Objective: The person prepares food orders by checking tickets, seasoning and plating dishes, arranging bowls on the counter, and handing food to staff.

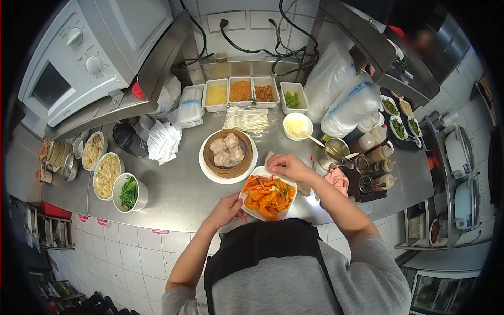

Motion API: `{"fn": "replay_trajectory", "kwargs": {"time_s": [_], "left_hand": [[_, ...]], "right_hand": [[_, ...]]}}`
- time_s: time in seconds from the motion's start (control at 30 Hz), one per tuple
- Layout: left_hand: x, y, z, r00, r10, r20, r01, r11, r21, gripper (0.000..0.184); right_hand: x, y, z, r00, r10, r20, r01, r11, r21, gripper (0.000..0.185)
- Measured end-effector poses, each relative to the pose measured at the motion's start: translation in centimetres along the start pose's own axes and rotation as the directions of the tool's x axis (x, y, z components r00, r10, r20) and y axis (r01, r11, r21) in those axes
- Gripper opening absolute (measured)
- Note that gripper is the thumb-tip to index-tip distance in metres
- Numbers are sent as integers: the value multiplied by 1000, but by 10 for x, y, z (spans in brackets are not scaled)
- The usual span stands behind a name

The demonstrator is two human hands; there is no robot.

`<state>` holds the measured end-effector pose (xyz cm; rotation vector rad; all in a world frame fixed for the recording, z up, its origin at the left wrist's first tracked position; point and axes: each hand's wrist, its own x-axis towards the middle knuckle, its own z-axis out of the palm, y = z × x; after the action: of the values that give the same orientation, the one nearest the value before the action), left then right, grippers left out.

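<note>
A white square plate [292, 201] of orange-sauced food with vegetable strips [268, 197] sits at the counter's front edge, close to my body. My left hand [229, 209] grips its left side, thumb near the rim. At the plate's far right corner, my right hand [287, 167] has its fingers pinched together on a greyish cloth [303, 189], which shows on both sides of the hand. Just beyond the plate, a round bamboo steamer [209, 156] holding several dumplings [229, 150] rests on a white round plate [203, 168].
Bowls of rice [108, 176] and greens [128, 193] stand left. Topping tubs [240, 90] line the back, near wrapped chopsticks [245, 119]. Right are a bowl with a spoon [297, 126], a metal pot [336, 149], a pink cloth [338, 181] and sauce bottles [379, 153]. A microwave [79, 63] overhangs the left.
</note>
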<state>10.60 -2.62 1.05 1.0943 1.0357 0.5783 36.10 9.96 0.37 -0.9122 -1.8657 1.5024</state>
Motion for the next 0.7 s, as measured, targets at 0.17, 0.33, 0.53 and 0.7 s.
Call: {"fn": "replay_trajectory", "kwargs": {"time_s": [0.17,0.33,0.53,0.7], "left_hand": [[10,-8,-3,997,69,-20,-68,996,59,30],[9,-7,0,993,74,-89,-62,989,135,28],[7,-4,3,991,80,-107,-64,987,146,28],[7,-7,-6,1000,-1,7,1,1000,-30,31]], "right_hand": [[11,-19,-2,981,-165,103,193,885,-423,8],[5,-30,2,972,-169,161,232,769,-595,5],[-7,-25,-5,965,-103,241,250,646,-722,4],[-13,-52,-53,921,182,345,80,779,-623,6]]}}
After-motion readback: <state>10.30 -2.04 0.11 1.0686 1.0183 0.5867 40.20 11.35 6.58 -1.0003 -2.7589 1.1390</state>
